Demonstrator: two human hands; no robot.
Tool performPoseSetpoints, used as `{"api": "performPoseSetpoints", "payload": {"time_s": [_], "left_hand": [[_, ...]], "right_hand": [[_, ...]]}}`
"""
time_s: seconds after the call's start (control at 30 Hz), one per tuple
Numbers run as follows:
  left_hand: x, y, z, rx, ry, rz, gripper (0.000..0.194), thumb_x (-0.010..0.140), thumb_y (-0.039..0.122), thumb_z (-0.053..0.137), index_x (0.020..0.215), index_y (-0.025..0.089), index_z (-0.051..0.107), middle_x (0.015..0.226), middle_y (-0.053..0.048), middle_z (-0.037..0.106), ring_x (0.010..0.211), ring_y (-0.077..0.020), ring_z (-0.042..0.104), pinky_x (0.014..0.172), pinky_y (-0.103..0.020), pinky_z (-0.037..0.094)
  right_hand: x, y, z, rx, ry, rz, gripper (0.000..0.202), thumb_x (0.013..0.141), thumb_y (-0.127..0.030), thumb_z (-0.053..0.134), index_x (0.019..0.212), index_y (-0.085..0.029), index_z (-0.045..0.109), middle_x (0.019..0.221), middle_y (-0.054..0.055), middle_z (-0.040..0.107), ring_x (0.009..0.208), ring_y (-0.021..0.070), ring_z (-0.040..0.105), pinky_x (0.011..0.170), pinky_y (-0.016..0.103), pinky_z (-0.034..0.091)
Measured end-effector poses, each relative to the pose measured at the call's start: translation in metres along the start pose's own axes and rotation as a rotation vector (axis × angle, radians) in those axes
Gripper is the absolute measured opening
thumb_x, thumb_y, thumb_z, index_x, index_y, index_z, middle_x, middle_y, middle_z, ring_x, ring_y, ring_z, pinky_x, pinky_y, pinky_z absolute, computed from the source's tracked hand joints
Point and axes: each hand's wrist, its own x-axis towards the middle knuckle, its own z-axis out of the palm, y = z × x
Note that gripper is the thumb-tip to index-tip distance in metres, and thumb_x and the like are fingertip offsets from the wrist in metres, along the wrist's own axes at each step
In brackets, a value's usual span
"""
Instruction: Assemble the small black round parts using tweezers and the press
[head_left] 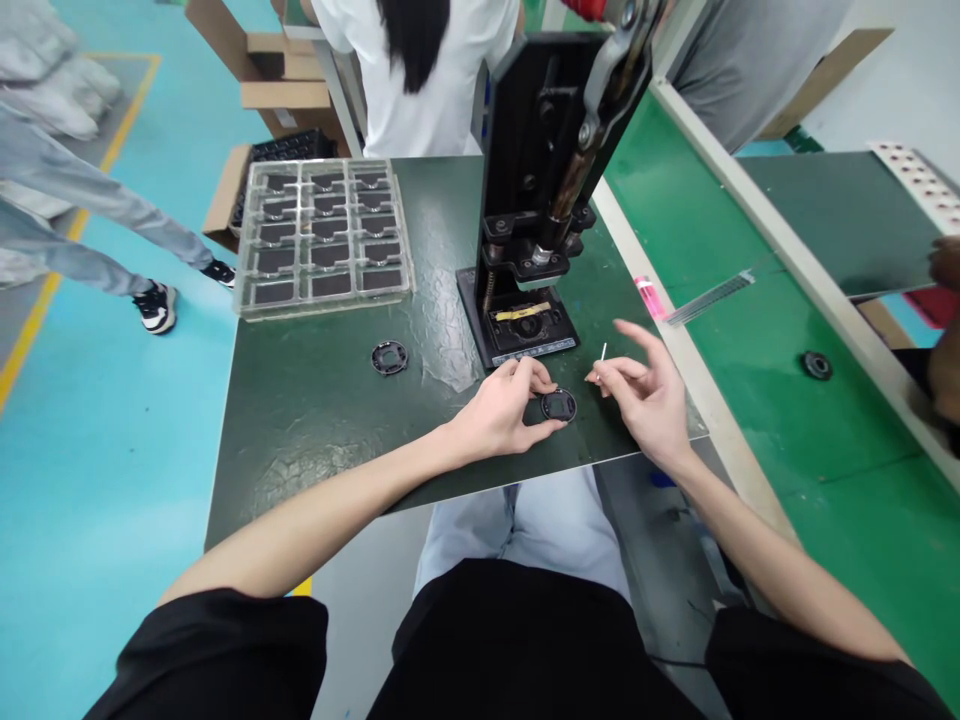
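Evidently, work on the disc (559, 405) looks midway: it lies on the desk (322, 430) near its front edge, gripped at the rim by the left hand (504, 412), thumb and fingers curled around it. The right hand (649, 395) pinches a thin white stick (603, 358) between thumb and fingers, one finger lifted clear; the stick is apart from the disc, so whatever it is for seems undone there. How complete the disc is inside is too small to tell. A ring (389, 357) lies to the left, untouched by either hand. Behind the disc stands the press (525, 180), a yellow strip (523, 312) across its base. The clear tray (322, 306) at the desk's far left shows three columns of dark flat pieces (274, 292), one per slot. Beyond it, a carton (229, 195) holds black trays (289, 147).
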Motion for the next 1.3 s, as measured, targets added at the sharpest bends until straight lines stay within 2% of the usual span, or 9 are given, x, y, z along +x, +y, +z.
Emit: {"api": "performPoseSetpoints", "payload": {"time_s": [0.07, 0.13, 0.23, 0.33, 0.5, 0.57, 0.67, 0.8, 1.3], "left_hand": [[0.0, 0.0, -0.001, -0.008, -0.011, -0.013, 0.047, 0.081, 0.036, 0.081, 0.107, 0.023, 0.044, 0.106, -0.006, 0.073, 0.098, -0.0231, 0.071, 0.088, -0.041, 0.059], [0.0, 0.0, -0.002, -0.015, -0.014, -0.021, 0.049, 0.08, 0.036, 0.082, 0.108, 0.023, 0.044, 0.107, -0.006, 0.073, 0.099, -0.0237, 0.072, 0.088, -0.04, 0.059], [0.0, 0.001, -0.002, -0.041, -0.024, -0.051, 0.051, 0.078, 0.037, 0.084, 0.108, 0.024, 0.045, 0.108, -0.006, 0.073, 0.102, -0.0237, 0.073, 0.089, -0.04, 0.059], [0.0, 0.001, -0.002, -0.063, -0.038, -0.072, 0.05, 0.079, 0.037, 0.083, 0.108, 0.025, 0.044, 0.109, -0.006, 0.075, 0.104, -0.0238, 0.074, 0.092, -0.04, 0.059], [0.0, 0.001, -0.002, -0.057, -0.03, -0.059, 0.051, 0.079, 0.036, 0.083, 0.108, 0.025, 0.043, 0.11, -0.006, 0.077, 0.108, -0.0252, 0.074, 0.096, -0.041, 0.057], [0.0, 0.002, -0.001, -0.059, -0.027, -0.062, 0.051, 0.079, 0.036, 0.083, 0.108, 0.025, 0.042, 0.111, -0.006, 0.077, 0.109, -0.0256, 0.074, 0.097, -0.042, 0.057], [0.0, 0.002, -0.001, -0.062, -0.022, -0.065, 0.052, 0.078, 0.036, 0.084, 0.109, 0.025, 0.042, 0.111, -0.006, 0.077, 0.109, -0.0254, 0.074, 0.096, -0.041, 0.057], [0.0, 0.002, -0.001, -0.049, -0.025, -0.072, 0.054, 0.078, 0.035, 0.084, 0.109, 0.026, 0.042, 0.109, -0.005, 0.076, 0.109, -0.0248, 0.075, 0.094, -0.041, 0.058], [0.0, 0.002, 0.0, -0.015, -0.017, -0.056, 0.052, 0.079, 0.035, 0.082, 0.109, 0.025, 0.041, 0.105, -0.005, 0.077, 0.104, -0.0253, 0.074, 0.093, -0.042, 0.057]], "right_hand": [[-0.002, -0.003, -0.001, -0.032, -0.032, -0.023, 0.041, 0.089, -0.042, 0.077, 0.125, -0.026, 0.067, 0.08, 0.001, 0.075, 0.075, 0.0164, 0.073, 0.066, 0.027, 0.059], [-0.004, -0.005, 0.0, -0.051, -0.138, -0.01, 0.028, 0.09, -0.045, 0.074, 0.107, -0.023, 0.075, 0.083, 0.004, 0.077, 0.076, 0.017, 0.074, 0.068, 0.028, 0.061], [-0.004, -0.004, 0.002, -0.009, -0.227, 0.059, 0.033, 0.09, -0.05, 0.073, 0.103, -0.021, 0.079, 0.095, 0.008, 0.081, 0.083, 0.0191, 0.077, 0.073, 0.029, 0.064], [-0.002, -0.001, 0.004, 0.058, -0.17, 0.102, 0.034, 0.084, -0.05, 0.08, 0.102, -0.021, 0.079, 0.096, 0.008, 0.081, 0.089, 0.021, 0.078, 0.077, 0.031, 0.064], [0.0, 0.001, 0.009, 0.037, -0.048, 0.059, 0.033, 0.083, -0.052, 0.08, 0.088, -0.019, 0.078, 0.072, 0.003, 0.074, 0.057, 0.012, 0.064, 0.054, 0.025, 0.054], [-0.001, 0.0, 0.012, 0.023, -0.082, 0.036, 0.036, 0.085, -0.055, 0.077, 0.086, -0.019, 0.076, 0.073, 0.003, 0.072, 0.054, 0.0103, 0.059, 0.051, 0.024, 0.051], [-0.002, 0.0, 0.017, 0.013, -0.172, 0.031, 0.04, 0.087, -0.059, 0.073, 0.084, -0.019, 0.072, 0.075, 0.004, 0.071, 0.06, 0.0124, 0.063, 0.057, 0.025, 0.055], [-0.004, 0.005, 0.019, -0.01, -0.189, 0.033, 0.042, 0.089, -0.061, 0.07, 0.085, -0.019, 0.071, 0.076, 0.005, 0.072, 0.067, 0.015, 0.068, 0.062, 0.026, 0.057], [-0.01, 0.011, 0.015, -0.201, -0.244, -0.086, 0.027, 0.1, -0.043, 0.059, 0.088, -0.02, 0.068, 0.082, 0.005, 0.071, 0.069, 0.0155, 0.066, 0.063, 0.028, 0.05]]}}
